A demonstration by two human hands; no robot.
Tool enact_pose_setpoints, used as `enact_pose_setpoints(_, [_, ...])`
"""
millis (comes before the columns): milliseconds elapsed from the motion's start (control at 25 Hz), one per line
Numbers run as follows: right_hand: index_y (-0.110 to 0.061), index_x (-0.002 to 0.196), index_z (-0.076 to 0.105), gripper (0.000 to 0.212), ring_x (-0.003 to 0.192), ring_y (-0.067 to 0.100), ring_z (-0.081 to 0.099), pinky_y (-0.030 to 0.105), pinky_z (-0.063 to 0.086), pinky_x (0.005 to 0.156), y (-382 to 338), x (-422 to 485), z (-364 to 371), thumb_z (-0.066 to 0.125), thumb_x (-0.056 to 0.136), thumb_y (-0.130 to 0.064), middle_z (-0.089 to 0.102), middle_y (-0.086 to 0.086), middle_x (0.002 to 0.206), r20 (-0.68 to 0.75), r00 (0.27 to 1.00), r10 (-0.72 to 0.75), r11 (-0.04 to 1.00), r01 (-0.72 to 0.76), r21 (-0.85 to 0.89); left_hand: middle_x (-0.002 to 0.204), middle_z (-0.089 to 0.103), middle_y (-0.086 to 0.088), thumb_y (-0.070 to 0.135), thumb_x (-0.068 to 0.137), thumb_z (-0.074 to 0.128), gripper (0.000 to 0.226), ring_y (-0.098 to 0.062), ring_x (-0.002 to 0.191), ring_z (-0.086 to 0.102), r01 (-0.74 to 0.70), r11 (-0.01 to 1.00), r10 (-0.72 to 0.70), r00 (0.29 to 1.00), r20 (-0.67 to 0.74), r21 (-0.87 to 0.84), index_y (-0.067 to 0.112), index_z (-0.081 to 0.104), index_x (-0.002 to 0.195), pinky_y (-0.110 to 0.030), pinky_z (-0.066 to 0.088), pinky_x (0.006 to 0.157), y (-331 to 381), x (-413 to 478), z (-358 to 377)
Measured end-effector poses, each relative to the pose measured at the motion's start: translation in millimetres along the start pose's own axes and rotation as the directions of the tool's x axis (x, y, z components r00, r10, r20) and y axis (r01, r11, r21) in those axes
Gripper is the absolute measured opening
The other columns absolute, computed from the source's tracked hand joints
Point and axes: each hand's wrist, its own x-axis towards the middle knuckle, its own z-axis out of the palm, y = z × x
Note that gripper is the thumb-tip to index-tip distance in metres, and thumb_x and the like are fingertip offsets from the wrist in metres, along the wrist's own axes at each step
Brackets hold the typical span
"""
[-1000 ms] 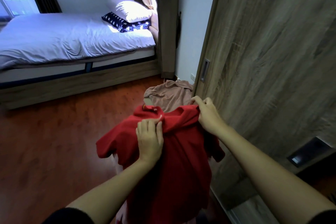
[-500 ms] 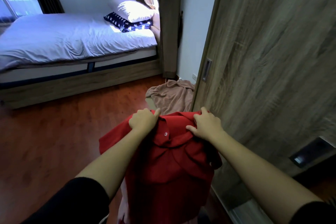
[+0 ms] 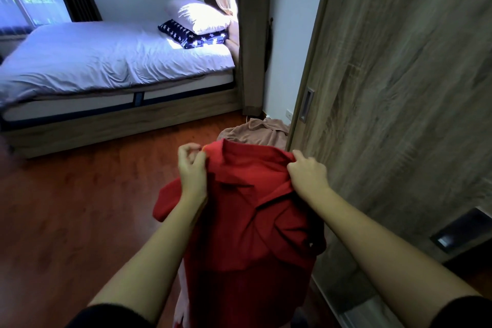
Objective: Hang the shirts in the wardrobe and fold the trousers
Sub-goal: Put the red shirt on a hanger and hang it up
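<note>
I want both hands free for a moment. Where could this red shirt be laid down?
Bare floor lies left of the red shirt, bordered by the bed frame. The duvet is bare left of the pillows. It is crowded ahead: a brown garment lies heaped beside the wardrobe door.

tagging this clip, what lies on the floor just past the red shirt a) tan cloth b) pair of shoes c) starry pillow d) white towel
a, a crumpled tan cloth lies on the wooden floor beyond the red shirt, beside the wardrobe door.
</note>
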Motion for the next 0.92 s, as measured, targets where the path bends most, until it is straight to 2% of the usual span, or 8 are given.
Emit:
enact_pose_setpoints(80, [-0.004,0.114,0.054,0.028,0.105,0.035,0.058,0.04,0.047,0.081,5,2,-2,0.037,0.093,-0.011,0.045,0.013,0.125,-0.006,0.994,0.106,0.989,-0.105,0.106,0.066,0.04,0.0,-0.006,0.085,0.045,0.028,-0.002,0.053,0.037,-0.129,0.99,0.122,0.986,0.118,0.053,0.022,0.05,0.085,-0.017,0.032,0.051,-6,-19,-28])
enact_pose_setpoints(160, [-0.004,0.112,0.055,0.028,0.109,0.035,0.055,0.04,0.046,0.082,10,5,-3,0.041,0.092,-0.018,0.051,0.013,0.119,-0.04,0.98,0.194,0.962,-0.182,0.205,0.073,0.053,-0.003,0.009,0.081,0.047,0.024,-0.005,0.059,0.047,-0.297,0.865,0.182,0.937,0.298,0.405,0.024,0.057,0.096,-0.021,0.039,0.058,-23,-24,-46])
enact_pose_setpoints(280, [-0.005,0.111,0.061,0.028,0.111,0.034,0.052,0.041,0.048,0.083,17,13,-9,0.046,0.094,-0.022,0.06,0.014,0.113,-0.069,0.98,0.189,0.962,-0.17,0.214,0.094,0.061,0.001,0.031,0.077,0.039,0.038,-0.023,0.085,0.061,-0.444,0.38,0.093,0.891,0.444,0.812,0.028,0.059,0.109,-0.032,0.045,0.067,-43,-16,-54])
enact_pose_setpoints(440, [-0.005,0.115,0.059,0.031,0.107,0.04,0.055,0.042,0.047,0.088,20,15,-17,0.048,0.086,-0.007,0.055,0.017,0.117,-0.033,0.984,0.176,0.95,-0.161,0.268,0.093,0.047,-0.01,0.028,0.066,0.056,0.043,-0.03,0.072,0.054,-0.604,-0.041,0.258,0.763,0.592,0.796,0.019,0.057,0.108,-0.033,0.042,0.054,-51,-13,-31])
enact_pose_setpoints(560, [-0.001,0.11,0.059,0.029,0.107,0.042,0.053,0.041,0.044,0.088,21,11,-20,0.043,0.086,-0.007,0.052,0.018,0.117,-0.036,0.98,0.193,0.937,-0.174,0.303,0.087,0.048,-0.002,0.022,0.077,0.059,0.029,-0.018,0.066,0.054,-0.778,0.058,0.287,0.613,0.736,0.626,0.021,0.053,0.105,-0.028,0.042,0.054,-53,-10,-17])
enact_pose_setpoints(680, [-0.005,0.109,0.064,0.031,0.105,0.039,0.056,0.04,0.045,0.088,24,10,-23,0.043,0.087,-0.013,0.06,0.016,0.116,-0.074,0.97,0.233,0.908,-0.19,0.374,0.084,0.055,-0.007,0.033,0.064,0.056,0.042,-0.026,0.066,0.056,-0.868,-0.19,0.192,0.425,0.885,0.458,0.017,0.055,0.102,-0.029,0.039,0.052,-62,-18,-15])
enact_pose_setpoints(800, [-0.022,0.108,0.069,0.03,0.108,0.033,0.058,0.039,0.05,0.09,30,3,-36,0.053,0.085,-0.013,0.066,0.009,0.113,-0.108,0.961,0.253,0.906,-0.197,0.374,0.083,0.06,-0.006,0.044,0.064,0.068,0.046,-0.027,0.07,0.059,-0.801,-0.231,0.169,0.526,0.833,0.553,0.012,0.06,0.096,-0.031,0.042,0.052,-59,-22,-10])
enact_pose_setpoints(920, [-0.023,0.109,0.07,0.036,0.11,0.029,0.058,0.034,0.047,0.092,35,-10,-54,0.055,0.082,-0.005,0.066,0.007,0.115,-0.104,0.979,0.174,0.939,-0.132,0.318,0.095,0.065,-0.012,0.023,0.074,0.067,0.036,-0.033,0.085,0.061,-0.718,-0.056,0.169,0.678,0.715,0.694,0.008,0.059,0.106,-0.04,0.047,0.064,-35,-15,-9])
